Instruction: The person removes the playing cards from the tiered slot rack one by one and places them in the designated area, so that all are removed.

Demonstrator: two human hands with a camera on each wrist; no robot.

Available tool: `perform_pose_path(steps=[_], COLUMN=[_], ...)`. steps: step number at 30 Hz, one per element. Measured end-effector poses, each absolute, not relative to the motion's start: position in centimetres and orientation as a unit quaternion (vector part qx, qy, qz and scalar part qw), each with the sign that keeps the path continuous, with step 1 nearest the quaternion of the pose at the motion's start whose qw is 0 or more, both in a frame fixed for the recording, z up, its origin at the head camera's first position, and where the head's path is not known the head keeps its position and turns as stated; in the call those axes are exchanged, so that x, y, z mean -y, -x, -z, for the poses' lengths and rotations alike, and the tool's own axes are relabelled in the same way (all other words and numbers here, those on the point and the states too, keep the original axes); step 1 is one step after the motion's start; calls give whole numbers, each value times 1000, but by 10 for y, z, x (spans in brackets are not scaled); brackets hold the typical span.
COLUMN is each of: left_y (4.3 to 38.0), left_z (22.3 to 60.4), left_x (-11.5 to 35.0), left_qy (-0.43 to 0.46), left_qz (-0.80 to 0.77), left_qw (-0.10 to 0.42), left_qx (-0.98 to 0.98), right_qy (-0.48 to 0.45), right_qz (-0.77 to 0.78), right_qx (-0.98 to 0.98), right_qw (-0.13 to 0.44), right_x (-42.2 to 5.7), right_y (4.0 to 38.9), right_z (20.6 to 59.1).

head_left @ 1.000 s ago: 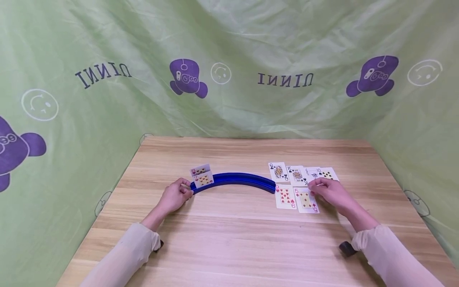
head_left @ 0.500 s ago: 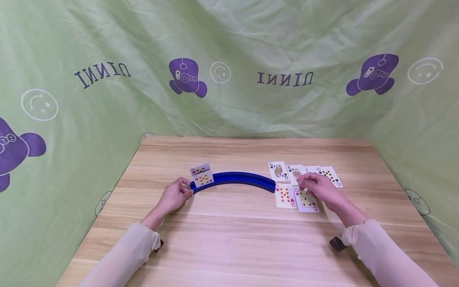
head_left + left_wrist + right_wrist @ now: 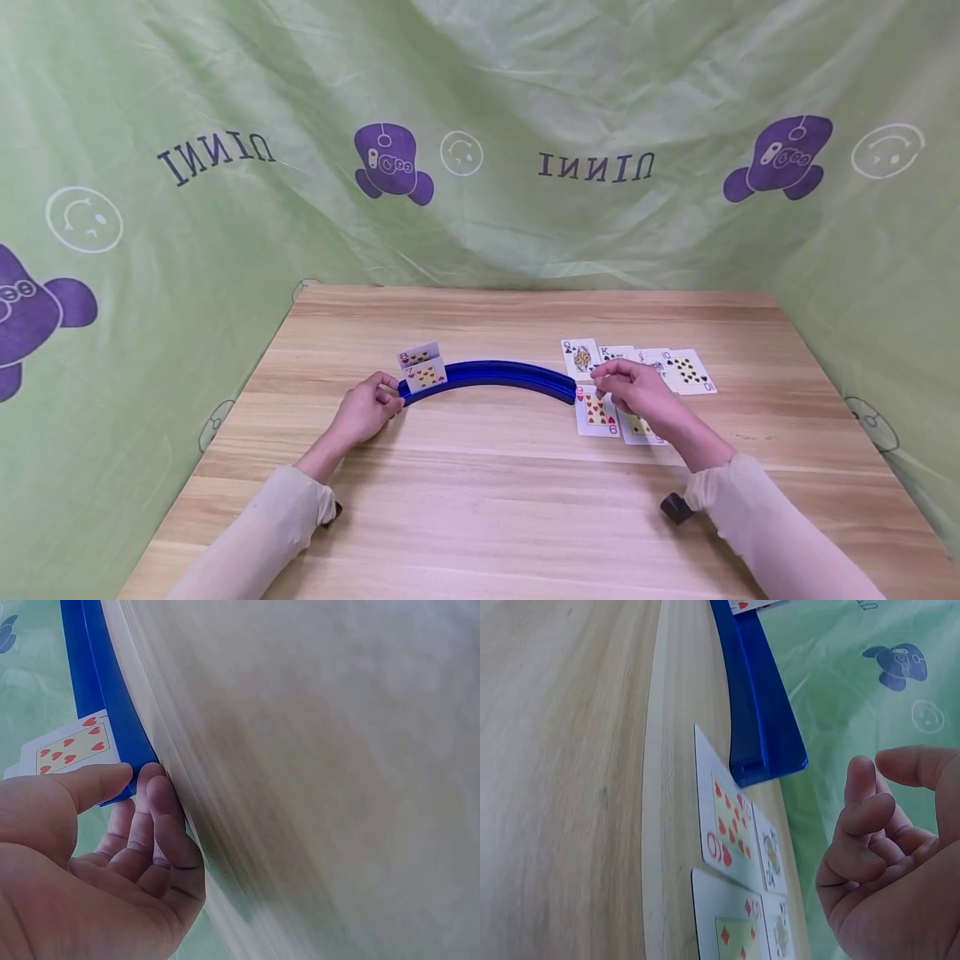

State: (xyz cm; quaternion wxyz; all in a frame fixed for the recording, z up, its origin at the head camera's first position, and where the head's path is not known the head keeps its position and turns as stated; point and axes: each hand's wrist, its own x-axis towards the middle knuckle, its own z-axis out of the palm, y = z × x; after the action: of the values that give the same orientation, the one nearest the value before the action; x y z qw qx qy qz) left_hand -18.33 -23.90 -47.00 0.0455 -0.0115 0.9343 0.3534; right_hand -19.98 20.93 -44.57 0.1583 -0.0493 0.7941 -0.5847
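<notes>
- Central frame, head view: the blue card holder (image 3: 495,372) curves across the counter (image 3: 480,483); the seven of hearts (image 3: 426,377) stands at its left end, with a red eight (image 3: 418,356) behind.
- Left hand (image 3: 367,412): thumb and fingers pinch the holder's left end, as in the preceding frames.
- Right hand (image 3: 648,402): shifted leftward over the last second, from near the black ten (image 3: 688,372) to above the nine of hearts (image 3: 596,414). The cards show no matching shift, so this appears to be a reach rather than a transfer; the holder's load is unchanged.
- Cards at centre right: queen (image 3: 580,360) and king (image 3: 617,355) above, five of diamonds (image 3: 639,427) below, the last two partly covered by the right hand.
- Right wrist view: a gap separates thumb and forefinger, the other fingers loosely bent, nothing held; the head view leaves this unclear.
- Left wrist view: the thumb's contact with the holder shows closely, whereas the red eight's face is legible only from the head.
</notes>
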Motion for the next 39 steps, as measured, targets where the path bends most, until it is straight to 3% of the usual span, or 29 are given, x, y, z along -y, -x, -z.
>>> perform_pose_path(steps=[39], left_y=[182], left_z=[468], left_x=[238], left_qy=[14], left_qz=[-360], left_qw=[50], left_qx=[-932], right_qy=[112], right_qz=[611], right_qx=[-766], right_qw=[167], right_x=[-110], right_y=[215], right_z=[430])
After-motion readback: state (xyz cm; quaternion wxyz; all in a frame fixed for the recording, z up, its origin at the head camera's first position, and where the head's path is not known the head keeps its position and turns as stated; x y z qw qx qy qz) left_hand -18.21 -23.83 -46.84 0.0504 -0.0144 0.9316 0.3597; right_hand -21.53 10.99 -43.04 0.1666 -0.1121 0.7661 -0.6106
